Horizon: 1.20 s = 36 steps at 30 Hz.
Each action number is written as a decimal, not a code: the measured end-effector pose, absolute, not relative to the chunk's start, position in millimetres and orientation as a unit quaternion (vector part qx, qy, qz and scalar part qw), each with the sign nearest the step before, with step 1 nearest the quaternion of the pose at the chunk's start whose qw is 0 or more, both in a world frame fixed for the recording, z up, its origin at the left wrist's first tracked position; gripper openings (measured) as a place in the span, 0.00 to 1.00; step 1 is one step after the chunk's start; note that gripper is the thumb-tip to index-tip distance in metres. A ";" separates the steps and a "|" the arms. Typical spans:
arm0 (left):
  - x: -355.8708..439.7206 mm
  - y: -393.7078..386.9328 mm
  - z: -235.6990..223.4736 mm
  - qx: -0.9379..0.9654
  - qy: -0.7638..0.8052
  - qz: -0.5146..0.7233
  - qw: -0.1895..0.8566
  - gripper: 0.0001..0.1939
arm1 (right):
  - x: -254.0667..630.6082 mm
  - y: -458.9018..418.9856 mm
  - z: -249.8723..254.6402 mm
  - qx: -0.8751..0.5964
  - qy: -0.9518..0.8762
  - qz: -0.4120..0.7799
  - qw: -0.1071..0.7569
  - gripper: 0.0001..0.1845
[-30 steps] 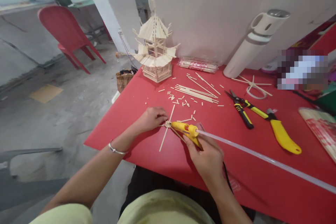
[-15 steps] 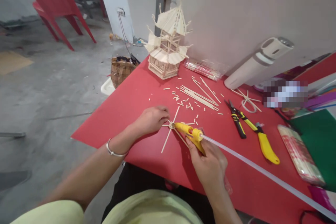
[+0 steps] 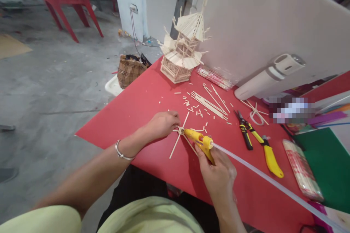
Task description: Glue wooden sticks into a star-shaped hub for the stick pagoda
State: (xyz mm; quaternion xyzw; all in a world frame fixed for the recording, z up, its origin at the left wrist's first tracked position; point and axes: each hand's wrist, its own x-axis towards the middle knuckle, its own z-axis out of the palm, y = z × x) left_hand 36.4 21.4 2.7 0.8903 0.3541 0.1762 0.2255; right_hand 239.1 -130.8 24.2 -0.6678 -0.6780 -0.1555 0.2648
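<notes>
My right hand (image 3: 218, 173) grips a yellow hot glue gun (image 3: 197, 138) from whose back a long clear glue stick (image 3: 262, 171) runs to the lower right. Its nozzle touches, or nearly touches, the hub of a star-shaped frame of thin wooden sticks (image 3: 175, 146) lying on the red tabletop. Just left of that hub, my left hand (image 3: 163, 124) has its fingertips pinched together; what they hold, if anything, is too small to make out. Behind the star lie cut stick bits (image 3: 199, 113) and a bundle of longer sticks (image 3: 209, 105).
A stick-built pagoda model (image 3: 182, 51) stands at the table's back corner. Yellow-black pliers (image 3: 246, 131), a white flask-like cylinder (image 3: 268, 76), packs of sticks (image 3: 302, 169) and a green sheet (image 3: 325, 160) lie to the right. The red table's (image 3: 109, 127) left edge borders the floor.
The camera view has shifted and tilted slightly. Both hands keep nearly the same pose, with the glue gun's tip still at the star's hub.
</notes>
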 end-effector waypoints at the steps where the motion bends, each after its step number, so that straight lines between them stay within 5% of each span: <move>1: 36.6 21.6 2.2 0.890 0.355 0.177 0.225 0.12 | 238.7 -130.8 24.9 -0.668 -0.678 -0.156 0.264 0.15; 25: 37.6 20.3 5.9 0.883 0.367 0.163 0.242 0.11 | 236.4 -125.2 35.5 -0.680 -0.672 -0.165 0.245 0.18; 32: 35.2 19.6 8.1 0.887 0.379 0.155 0.211 0.11 | 240.9 -116.5 42.9 -0.733 -0.630 -0.205 0.153 0.30; 36: 33.3 20.4 9.7 0.888 0.387 0.151 0.197 0.12 | 242.0 -110.9 40.2 -0.730 -0.632 -0.219 0.137 0.28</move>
